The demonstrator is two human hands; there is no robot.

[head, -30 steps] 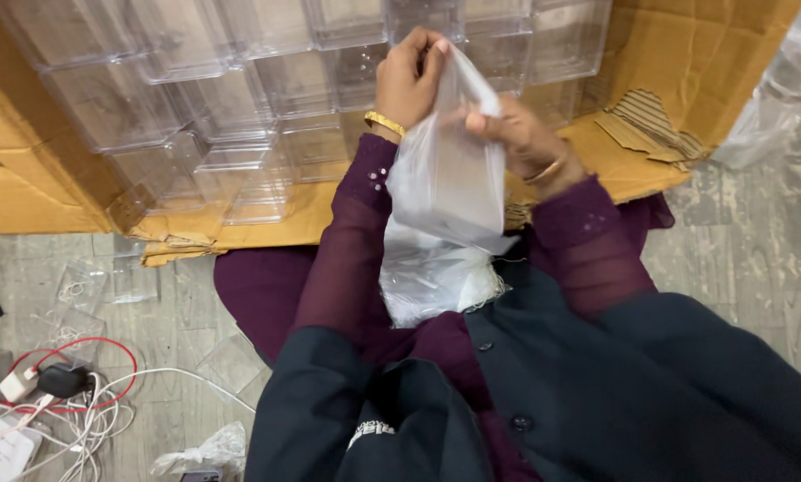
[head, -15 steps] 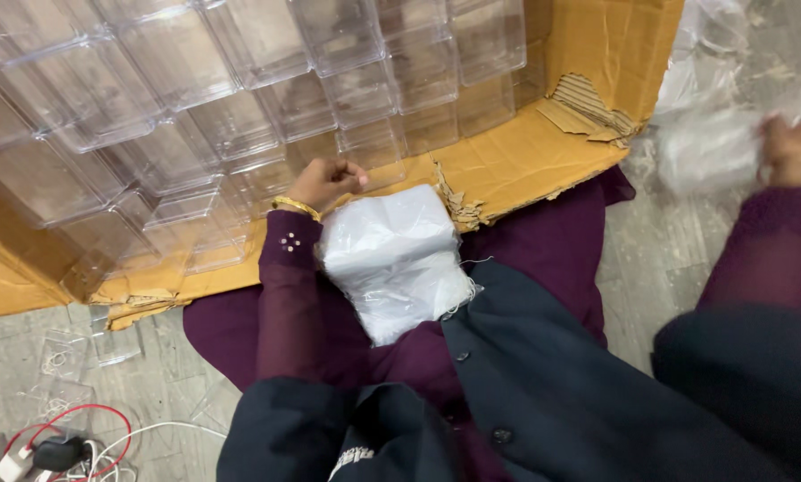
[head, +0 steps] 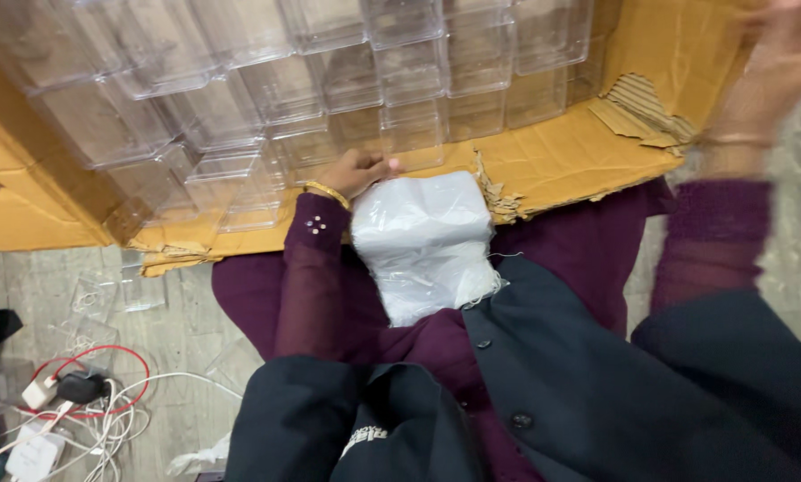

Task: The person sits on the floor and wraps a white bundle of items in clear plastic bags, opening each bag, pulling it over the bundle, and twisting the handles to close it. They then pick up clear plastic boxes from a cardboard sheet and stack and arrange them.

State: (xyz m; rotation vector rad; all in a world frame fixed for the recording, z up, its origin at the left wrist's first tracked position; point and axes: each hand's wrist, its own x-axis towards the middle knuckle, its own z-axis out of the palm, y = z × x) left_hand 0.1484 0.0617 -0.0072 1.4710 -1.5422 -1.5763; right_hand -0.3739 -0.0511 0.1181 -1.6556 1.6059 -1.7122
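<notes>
A white plastic bag (head: 427, 241), stuffed full, lies on my lap against the dark purple garment. My left hand (head: 351, 170), with a gold bangle at the wrist, grips the bag's top left corner, right beside the front row of clear plastic boxes (head: 284, 107). My right hand (head: 788, 62) is raised at the far upper right over the cardboard. It is blurred, apart from the bag, and I cannot make out whether anything is in it.
Several clear plastic boxes are stacked in rows in an opened brown cardboard carton (head: 561, 156) with a torn flap. On the grey floor at lower left lie a few loose clear boxes (head: 106, 299) and tangled white and red cables with chargers (head: 70, 402).
My right hand let go of the bag, swung out to the right, and is now raised at the upper right. The bag came down from in front of me onto my lap, still held by my left hand.
</notes>
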